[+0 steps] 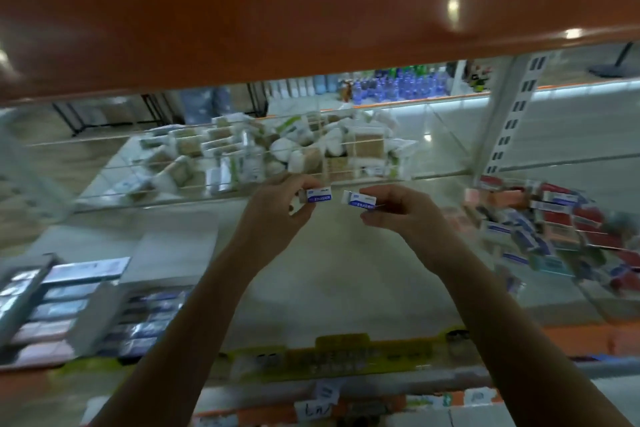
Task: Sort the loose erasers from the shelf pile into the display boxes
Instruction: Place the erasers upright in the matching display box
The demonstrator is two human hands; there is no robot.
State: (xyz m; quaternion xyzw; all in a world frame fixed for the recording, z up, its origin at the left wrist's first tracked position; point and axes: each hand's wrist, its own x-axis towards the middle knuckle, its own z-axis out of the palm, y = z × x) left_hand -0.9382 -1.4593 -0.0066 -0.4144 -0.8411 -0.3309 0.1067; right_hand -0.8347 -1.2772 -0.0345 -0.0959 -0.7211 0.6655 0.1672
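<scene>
Both my hands are raised over the pale shelf (322,274). My left hand (277,211) pinches a small white eraser with a blue label (317,195). Just to its right, my right hand (398,210) pinches a second white and blue eraser (358,200). The two erasers are a short gap apart. A heap of loose erasers in blue, red and pink sleeves (540,229) lies at the right of the shelf. Display boxes with rows of dark and pink packs (69,312) stand at the left. The picture is blurred.
An orange shelf board (277,10) hangs close overhead. Behind my hands a clear bin (270,152) holds white and tan packs. A white slotted upright (509,121) stands at the right. Yellow price labels (346,354) line the shelf's front edge.
</scene>
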